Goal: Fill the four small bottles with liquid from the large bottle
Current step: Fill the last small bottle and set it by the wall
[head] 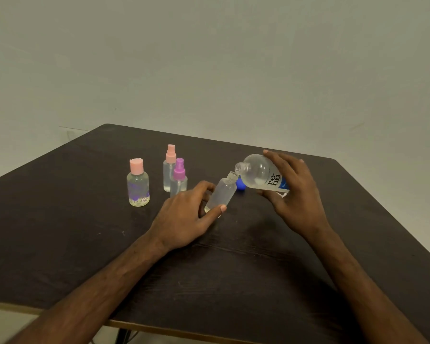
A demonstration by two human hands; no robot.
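Note:
My left hand (184, 217) grips an uncapped small clear bottle (222, 192), tilted to the right, its base near the table. My right hand (293, 194) holds the large clear bottle (260, 173) with a blue-and-white label, tipped sideways so its open mouth sits just above the small bottle's neck. Three capped small bottles stand to the left: a round one with a pink cap (137, 183), a spray bottle with a pink top (169, 167) and a spray bottle with a purple top (178, 177).
A blue cap (240, 184) lies on the dark wooden table (85, 232) behind the tilted small bottle. A pale wall rises behind the table's far edge.

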